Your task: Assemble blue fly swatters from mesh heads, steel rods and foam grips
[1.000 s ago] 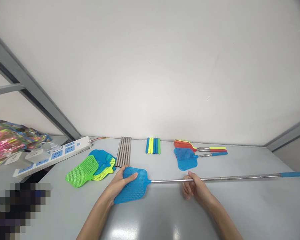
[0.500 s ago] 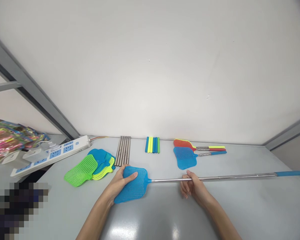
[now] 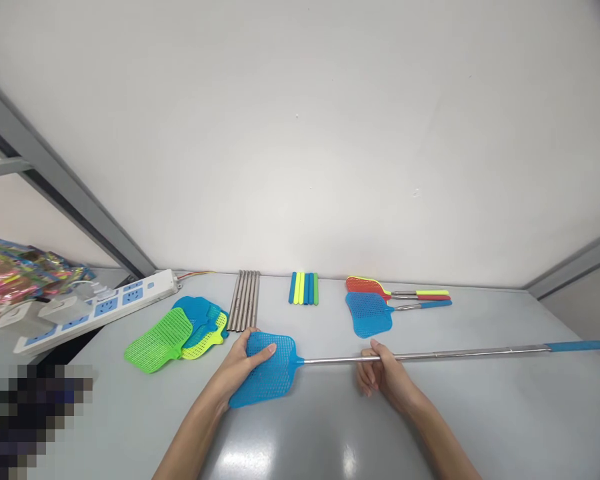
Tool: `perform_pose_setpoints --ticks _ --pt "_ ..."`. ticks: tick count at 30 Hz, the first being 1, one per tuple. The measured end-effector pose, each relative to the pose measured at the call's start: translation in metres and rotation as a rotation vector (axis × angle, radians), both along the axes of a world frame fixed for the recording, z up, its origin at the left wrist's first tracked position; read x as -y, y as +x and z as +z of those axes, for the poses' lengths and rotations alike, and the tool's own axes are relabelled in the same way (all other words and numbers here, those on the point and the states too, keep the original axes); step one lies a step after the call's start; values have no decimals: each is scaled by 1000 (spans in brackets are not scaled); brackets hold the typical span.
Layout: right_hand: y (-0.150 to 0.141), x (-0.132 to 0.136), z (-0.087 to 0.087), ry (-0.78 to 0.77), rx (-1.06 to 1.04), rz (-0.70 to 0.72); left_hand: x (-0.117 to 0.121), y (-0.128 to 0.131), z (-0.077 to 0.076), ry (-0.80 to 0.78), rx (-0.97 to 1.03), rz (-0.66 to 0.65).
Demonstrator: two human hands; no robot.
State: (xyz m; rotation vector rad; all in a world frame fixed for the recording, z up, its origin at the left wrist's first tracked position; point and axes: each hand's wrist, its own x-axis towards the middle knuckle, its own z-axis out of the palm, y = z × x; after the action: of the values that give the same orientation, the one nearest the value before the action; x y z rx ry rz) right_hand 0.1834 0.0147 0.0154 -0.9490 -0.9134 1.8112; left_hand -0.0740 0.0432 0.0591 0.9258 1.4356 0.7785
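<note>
A blue fly swatter with a long extended metal rod and a blue handle lies level across my two hands. My left hand grips the perforated head, thumb on top and the other fingers behind it. My right hand is closed around the rod near its middle, fingers curled under it. Beyond my left hand are several metal rods side by side. Past my right hand rests another blue fly swatter, its rod short, beside a red fly swatter that overlaps a yellow one.
Loose swatter heads, green, blue and yellow, overlap at the left. Several coloured handle sleeves lie by the wall. A white power strip with plugged adapters and shiny packages are far left. The grey table meets a white wall.
The view has shifted slightly. Both hands keep their hold on the blue fly swatter, and nothing on the table has visibly been moved.
</note>
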Motion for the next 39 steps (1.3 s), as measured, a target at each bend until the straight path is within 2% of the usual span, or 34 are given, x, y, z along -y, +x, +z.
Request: perform_pose_setpoints --ticks 10,25,32,39 --pt "-2 1 -3 0 -27 -8 -1 0 -13 6 -12 5" --pt "-5 -1 -5 -1 -50 -13 3 7 -3 6 35 12" --pt "-4 -1 -9 -1 -66 -1 4 9 -2 12 21 20" --pt "-7 0 -7 -12 -54 -12 5 12 -2 24 16 29"
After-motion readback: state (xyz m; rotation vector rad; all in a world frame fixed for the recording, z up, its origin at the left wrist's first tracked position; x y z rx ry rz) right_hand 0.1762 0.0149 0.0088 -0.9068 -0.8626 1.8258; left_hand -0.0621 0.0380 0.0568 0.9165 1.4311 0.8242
